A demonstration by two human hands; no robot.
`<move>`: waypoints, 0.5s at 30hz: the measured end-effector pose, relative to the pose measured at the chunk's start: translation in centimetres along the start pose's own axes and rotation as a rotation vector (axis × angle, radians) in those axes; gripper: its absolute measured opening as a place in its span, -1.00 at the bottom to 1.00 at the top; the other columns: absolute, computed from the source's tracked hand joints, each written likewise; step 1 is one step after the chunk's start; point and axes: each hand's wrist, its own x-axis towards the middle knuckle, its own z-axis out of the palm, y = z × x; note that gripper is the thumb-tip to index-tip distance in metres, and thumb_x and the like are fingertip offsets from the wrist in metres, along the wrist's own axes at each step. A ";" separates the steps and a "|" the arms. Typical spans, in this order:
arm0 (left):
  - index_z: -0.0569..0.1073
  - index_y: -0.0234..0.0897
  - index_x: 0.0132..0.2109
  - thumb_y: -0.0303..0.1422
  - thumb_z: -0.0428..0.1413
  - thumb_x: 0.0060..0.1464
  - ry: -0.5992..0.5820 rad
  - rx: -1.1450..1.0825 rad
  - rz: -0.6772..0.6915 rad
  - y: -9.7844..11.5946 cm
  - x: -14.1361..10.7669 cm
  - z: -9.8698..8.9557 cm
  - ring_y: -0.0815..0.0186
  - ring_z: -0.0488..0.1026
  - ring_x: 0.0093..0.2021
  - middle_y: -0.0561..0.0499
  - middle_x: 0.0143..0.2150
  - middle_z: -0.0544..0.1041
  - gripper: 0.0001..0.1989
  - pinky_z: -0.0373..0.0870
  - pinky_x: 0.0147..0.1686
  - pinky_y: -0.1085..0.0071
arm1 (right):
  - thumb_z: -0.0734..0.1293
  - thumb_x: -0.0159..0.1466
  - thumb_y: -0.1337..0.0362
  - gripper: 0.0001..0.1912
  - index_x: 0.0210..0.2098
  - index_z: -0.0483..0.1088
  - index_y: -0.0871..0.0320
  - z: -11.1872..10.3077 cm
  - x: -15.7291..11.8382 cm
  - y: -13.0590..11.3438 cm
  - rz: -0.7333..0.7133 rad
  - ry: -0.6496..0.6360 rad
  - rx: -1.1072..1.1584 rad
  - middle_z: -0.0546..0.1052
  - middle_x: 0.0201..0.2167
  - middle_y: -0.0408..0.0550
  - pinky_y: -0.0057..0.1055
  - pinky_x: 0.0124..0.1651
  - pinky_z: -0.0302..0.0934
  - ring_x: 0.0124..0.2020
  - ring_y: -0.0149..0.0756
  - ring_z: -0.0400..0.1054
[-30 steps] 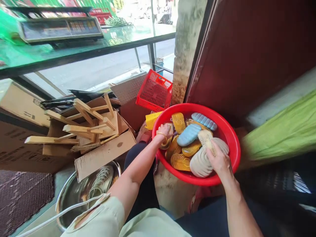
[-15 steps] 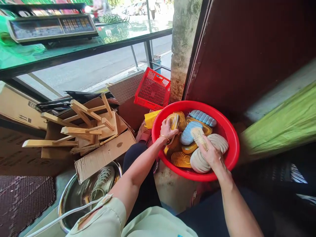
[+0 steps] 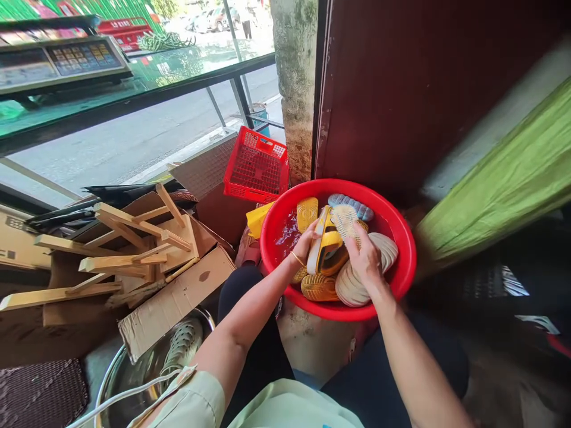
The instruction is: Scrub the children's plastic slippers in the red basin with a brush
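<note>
In the head view, my left hand [image 3: 305,245] is closed on a yellow slipper [image 3: 331,239] with a pale side, tilted up on its edge above the red basin [image 3: 407,261]. My right hand [image 3: 366,257] grips a scrub brush [image 3: 344,220] whose cream bristles face up, close beside the slipper. Around them in the basin lie other slippers: a yellow one [image 3: 307,213] at the back, a blue-grey one [image 3: 352,205] behind the brush, and a yellow sole [image 3: 319,288] at the front. Cream ribbed soles [image 3: 352,285] are partly hidden under my right hand. Water shows at the basin's left.
Left of my knee, an upturned wooden stool [image 3: 134,255] rests on cardboard [image 3: 178,303]. Below it, a metal bowl [image 3: 107,386] holds a pale perforated shoe [image 3: 182,345]. A red crate [image 3: 259,166] stands behind the basin, near a pillar [image 3: 298,89]. Green cloth [image 3: 499,184] hangs at right.
My left hand has lifted and turned the yellow slipper onto its edge, bringing it towards the brush. The brush's bristles now face up beside it. The view has shifted slightly right.
</note>
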 end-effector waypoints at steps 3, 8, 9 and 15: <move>0.35 -0.17 0.35 -0.32 0.10 -0.15 -0.001 0.089 0.024 -0.3 -0.1 0.2 0.03 0.48 0.21 0.00 0.20 0.56 -0.18 0.38 0.26 0.07 | 0.16 0.47 0.12 -0.46 0.34 0.31 0.24 0.1 1.0 0.9 0.059 0.051 -0.015 0.51 0.22 0.24 -0.12 0.24 0.36 0.22 -0.02 0.44; 0.38 -0.24 0.31 -0.26 0.13 -0.08 -0.024 0.028 -0.043 0.2 0.0 -0.4 -0.03 0.56 0.09 -0.07 0.07 0.63 -0.26 0.45 0.17 0.03 | 0.17 0.46 0.11 -0.45 0.34 0.30 0.24 0.1 0.8 1.2 -0.047 0.037 0.032 0.49 0.25 0.18 -0.20 0.24 0.37 0.23 -0.09 0.43; 0.41 -0.29 0.28 -0.25 0.12 -0.05 -0.010 -0.001 -0.085 0.5 0.0 -0.7 -0.04 0.59 0.03 -0.11 0.01 0.65 -0.30 0.49 0.13 0.03 | 0.16 0.46 0.12 -0.47 0.32 0.33 0.23 -0.1 0.6 1.4 -0.038 0.019 0.026 0.51 0.23 0.18 -0.20 0.22 0.38 0.20 -0.09 0.46; 0.51 -0.51 0.12 -0.16 0.07 0.08 0.033 -0.153 -0.236 1.4 -0.5 -2.4 -0.02 0.65 -0.17 -0.20 -0.23 0.68 -0.42 0.57 -0.01 0.05 | 0.20 0.44 0.11 -0.48 0.27 0.40 0.23 -2.0 0.1 2.4 0.027 0.004 -0.040 0.58 0.13 0.21 -0.14 0.19 0.39 0.14 0.00 0.50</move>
